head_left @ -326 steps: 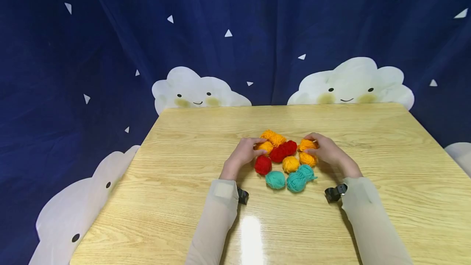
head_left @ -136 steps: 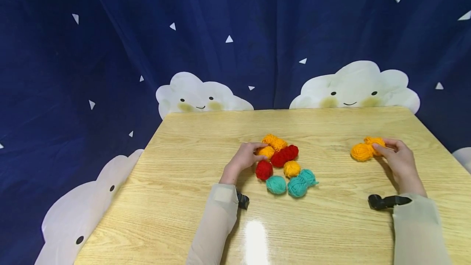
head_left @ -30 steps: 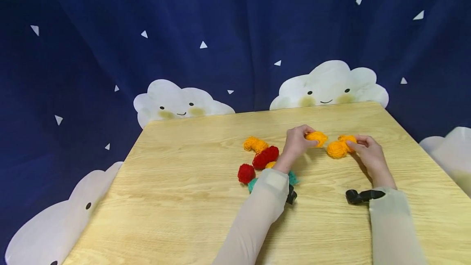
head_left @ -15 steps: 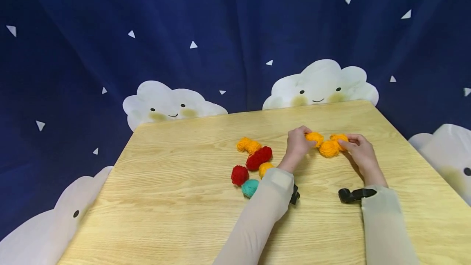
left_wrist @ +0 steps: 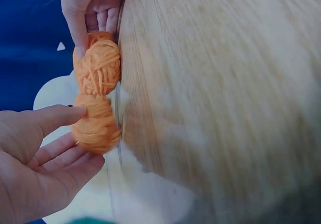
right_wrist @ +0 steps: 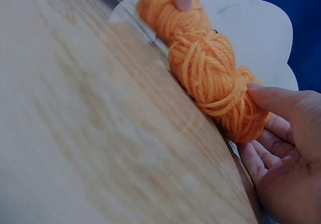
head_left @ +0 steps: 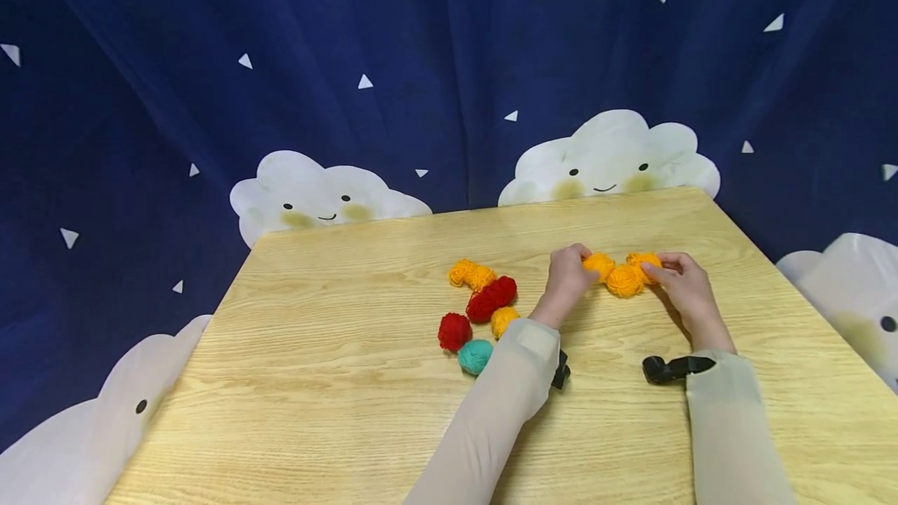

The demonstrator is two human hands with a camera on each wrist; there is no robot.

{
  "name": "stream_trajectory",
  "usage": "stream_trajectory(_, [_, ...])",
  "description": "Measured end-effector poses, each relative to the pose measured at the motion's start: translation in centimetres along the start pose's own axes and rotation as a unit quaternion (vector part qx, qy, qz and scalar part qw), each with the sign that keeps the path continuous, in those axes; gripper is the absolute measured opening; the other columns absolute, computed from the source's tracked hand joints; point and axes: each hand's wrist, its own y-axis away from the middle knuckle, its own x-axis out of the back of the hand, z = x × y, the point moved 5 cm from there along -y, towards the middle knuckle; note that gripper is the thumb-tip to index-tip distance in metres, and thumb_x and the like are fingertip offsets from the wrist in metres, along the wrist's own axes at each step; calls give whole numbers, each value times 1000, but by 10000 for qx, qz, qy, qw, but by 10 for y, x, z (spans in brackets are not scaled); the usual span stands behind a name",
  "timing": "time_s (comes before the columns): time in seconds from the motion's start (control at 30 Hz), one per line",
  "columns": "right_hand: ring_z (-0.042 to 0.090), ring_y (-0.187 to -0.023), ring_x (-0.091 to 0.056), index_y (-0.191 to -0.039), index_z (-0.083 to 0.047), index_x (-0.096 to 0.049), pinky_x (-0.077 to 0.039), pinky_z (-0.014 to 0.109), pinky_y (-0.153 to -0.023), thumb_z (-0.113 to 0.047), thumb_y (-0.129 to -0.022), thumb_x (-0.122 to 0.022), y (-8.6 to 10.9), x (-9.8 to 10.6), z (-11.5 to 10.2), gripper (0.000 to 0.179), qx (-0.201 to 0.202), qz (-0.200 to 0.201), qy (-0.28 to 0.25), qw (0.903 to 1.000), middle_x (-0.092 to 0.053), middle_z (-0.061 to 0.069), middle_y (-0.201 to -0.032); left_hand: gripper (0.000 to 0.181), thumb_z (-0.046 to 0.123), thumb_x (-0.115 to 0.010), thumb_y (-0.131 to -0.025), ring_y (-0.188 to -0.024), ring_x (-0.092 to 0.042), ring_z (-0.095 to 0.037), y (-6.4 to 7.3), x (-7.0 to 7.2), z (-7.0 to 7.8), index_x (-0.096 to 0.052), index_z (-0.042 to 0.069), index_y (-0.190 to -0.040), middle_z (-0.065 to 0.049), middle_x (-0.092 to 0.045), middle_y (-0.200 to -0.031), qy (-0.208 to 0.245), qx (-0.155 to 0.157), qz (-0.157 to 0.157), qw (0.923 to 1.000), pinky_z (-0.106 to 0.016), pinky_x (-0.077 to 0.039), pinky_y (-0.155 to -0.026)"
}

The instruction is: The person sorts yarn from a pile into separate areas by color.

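Note:
Three orange yarn balls lie in a row on the right half of the table. My left hand (head_left: 570, 277) pinches the left yarn ball (head_left: 599, 265) between thumb and fingers. Against it sits the middle yarn ball (head_left: 624, 281). The right yarn ball (head_left: 647, 263) is held by my right hand (head_left: 691, 291), thumb in front and fingers behind. In the left wrist view, the yarn ball (left_wrist: 96, 126) in my left hand touches its neighbour (left_wrist: 100, 66). The right wrist view shows all three in contact, with the middle ball (right_wrist: 203, 68) largest in sight.
Left of my left forearm lie more yarn balls on the wooden table (head_left: 316, 396): orange yarn (head_left: 472, 275), red yarn (head_left: 493, 299), a red ball (head_left: 454, 332), a teal ball (head_left: 475, 357) and an orange ball (head_left: 503, 322). My sleeve hides part of this group. A dark blue curtain (head_left: 393, 22) hangs behind.
Two orange balls went right with my right hand. My left hand then carried a third orange ball from the group to them, closing the gap. The head view has turned right.

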Motion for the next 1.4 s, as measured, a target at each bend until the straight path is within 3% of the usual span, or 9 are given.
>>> stream_trajectory(0.13, [4, -95, -46, -137, 1, -42, -44, 7, -71, -44, -96, -57, 0, -1, -1, 63, 69, -26, -4, 10000, -48, -3, -115, 35, 14, -76, -85, -120, -60, -12, 0, 0, -2, -69, 15, -120, 2, -70, -121, -158, 40, -109, 9998, -17, -52, -92])
stream_trajectory(0.37, [11, -101, -47, -140, 2, -40, -43, 8, -71, -45, -97, -55, 1, -5, 0, 66, 35, -41, 77, 10000, -48, 8, -126, 38, 13, -74, -87, -121, -60, -10, 2, 3, -4, -67, 16, -124, 4, -69, -126, 34, -81, -222, 9997, -17, -52, -93])
stream_trajectory(0.63, [12, -102, -48, -143, 0, -39, -42, 10, -71, -48, -97, -53, -2, -4, 3, 68, -33, -14, 207, 9998, -48, 11, -131, 41, 17, -70, -90, -125, -59, -17, 6, 22, 2, -63, 16, -131, -1, -66, -132, 301, -957, -493, 9937, -19, -52, -92])
stream_trajectory(0.8, [21, -110, -48, -144, 1, -38, -41, 12, -73, -49, -97, -52, -2, -3, 2, 70, -31, -43, 208, 9998, -45, 15, -136, 39, 18, -69, -91, -125, -61, -25, 6, 37, 0, -63, 15, -130, -3, -66, -132, 825, -1257, -750, 9858, -20, -52, -94])
stream_trajectory(1.03, [26, -115, -47, -145, 2, -37, -41, 14, -76, -50, -96, -52, -3, -2, 3, 72, -14, -63, 249, 9997, -43, 18, -140, 40, 16, -70, -90, -124, -61, -27, 6, 57, -18, -64, 11, -129, -8, -67, -130, 1229, -1379, -938, 9783, -23, -51, -99])
stream_trajectory(1.23, [23, -110, -48, -144, 2, -37, -41, 11, -72, -50, -97, -52, -4, 1, 5, 72, -18, -54, 301, 9995, -46, 15, -134, 38, 17, -69, -91, -122, -62, -26, 4, 71, -31, -64, 11, -128, -8, -67, -129, 1061, -1477, -917, 9790, -22, -50, -100])
stream_trajectory(1.4, [19, -106, -48, -143, 2, -38, -42, 10, -70, -50, -96, -53, -5, -1, 5, 71, -43, -87, 257, 9996, -47, 10, -128, 38, 19, -70, -91, -122, -62, -24, 8, 85, -38, -65, 13, -128, -7, -67, -130, 894, -1346, -906, 9827, -21, -52, -98])
